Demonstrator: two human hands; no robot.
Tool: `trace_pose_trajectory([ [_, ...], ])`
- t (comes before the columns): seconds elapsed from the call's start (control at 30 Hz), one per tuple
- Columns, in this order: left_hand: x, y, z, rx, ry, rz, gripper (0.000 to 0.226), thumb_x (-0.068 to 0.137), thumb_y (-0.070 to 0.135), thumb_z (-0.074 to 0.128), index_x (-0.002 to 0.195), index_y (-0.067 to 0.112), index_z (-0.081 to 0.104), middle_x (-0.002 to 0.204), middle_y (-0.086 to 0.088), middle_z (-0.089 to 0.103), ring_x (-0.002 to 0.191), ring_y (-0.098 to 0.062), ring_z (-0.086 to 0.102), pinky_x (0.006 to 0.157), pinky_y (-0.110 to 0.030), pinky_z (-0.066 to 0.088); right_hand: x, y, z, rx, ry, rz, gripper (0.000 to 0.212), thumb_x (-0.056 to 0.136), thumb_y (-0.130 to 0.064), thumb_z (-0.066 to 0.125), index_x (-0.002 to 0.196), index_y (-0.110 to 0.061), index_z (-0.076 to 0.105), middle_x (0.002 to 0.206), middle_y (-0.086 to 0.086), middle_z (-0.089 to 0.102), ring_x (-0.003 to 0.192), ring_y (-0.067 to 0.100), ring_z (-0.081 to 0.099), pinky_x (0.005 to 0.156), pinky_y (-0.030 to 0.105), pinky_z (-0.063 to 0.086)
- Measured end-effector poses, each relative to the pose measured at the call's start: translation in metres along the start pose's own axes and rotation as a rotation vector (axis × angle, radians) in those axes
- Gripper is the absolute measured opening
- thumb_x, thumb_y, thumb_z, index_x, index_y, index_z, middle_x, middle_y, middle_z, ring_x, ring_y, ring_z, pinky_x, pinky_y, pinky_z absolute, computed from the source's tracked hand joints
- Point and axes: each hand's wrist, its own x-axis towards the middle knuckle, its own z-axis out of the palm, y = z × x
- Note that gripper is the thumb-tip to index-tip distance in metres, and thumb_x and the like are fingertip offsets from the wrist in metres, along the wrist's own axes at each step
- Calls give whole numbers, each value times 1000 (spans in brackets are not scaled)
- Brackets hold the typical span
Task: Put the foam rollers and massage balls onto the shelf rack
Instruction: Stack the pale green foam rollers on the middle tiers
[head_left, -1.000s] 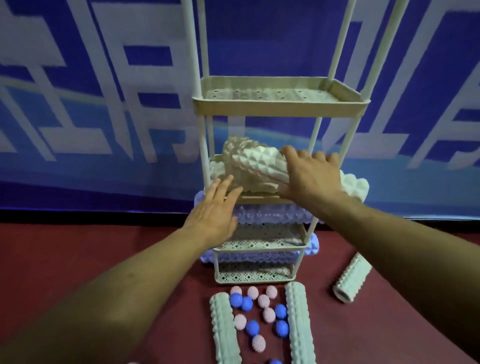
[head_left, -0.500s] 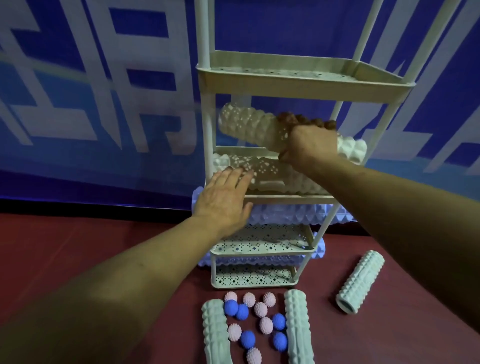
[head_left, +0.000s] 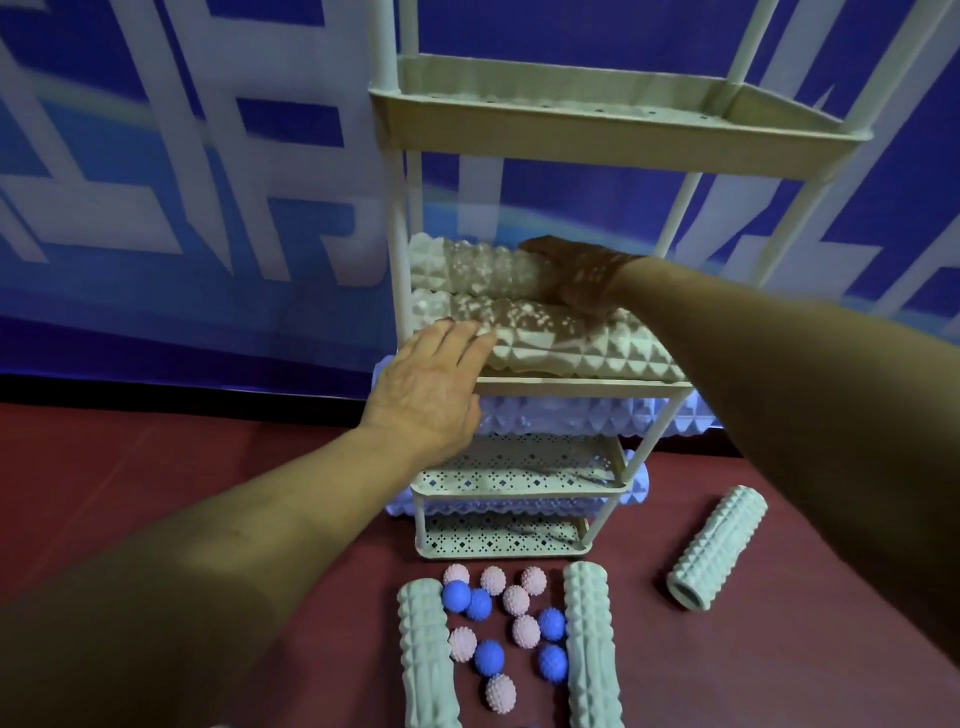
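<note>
My right grip (head_left: 576, 278) clasps the rear white roller (head_left: 467, 267) on the shelf rack (head_left: 582, 387). Left grip (head_left: 431, 389) released, fingers flat against the front white roller (head_left: 582, 345).

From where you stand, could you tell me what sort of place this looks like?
Probably a staged indoor recording or exercise space, not a home: a printed blue banner backs a red floor, with foam rollers and spiky massage balls laid out before a shelf rack.

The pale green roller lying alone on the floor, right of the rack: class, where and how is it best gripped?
Grip the lone roller around its middle, coming from above. It lies flat on the red floor with clear space either side, so fingers can wrap across its ridged width.
</note>
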Motion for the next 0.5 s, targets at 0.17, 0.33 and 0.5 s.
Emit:
trace_pose_trajectory([
  [0.17,-2,-9,-3,-9,-5,30,69,92,32,54,152,22,22,155,5,23,142,-18,19,117,-33,21,4,-4,18,59,19,8,56,99,-47,36,153,-38,23,160,0,30,143,31,33,117,47,27],
  [0.33,1,-12,-1,-49,-38,22,70,90,36,58,149,27,21,154,6,21,143,-19,17,106,-45,43,-22,-15,39,21,324,59,65,93,-57,34,154,-39,19,162,-2,25,147,29,23,120,52,13],
  [0.5,14,-4,-4,-115,-78,-63,69,94,36,50,151,33,12,157,3,13,146,-23,6,111,-49,36,-64,5,55,-50,315,107,77,89,-74,32,155,-40,14,163,1,22,148,35,19,118,56,10],
])
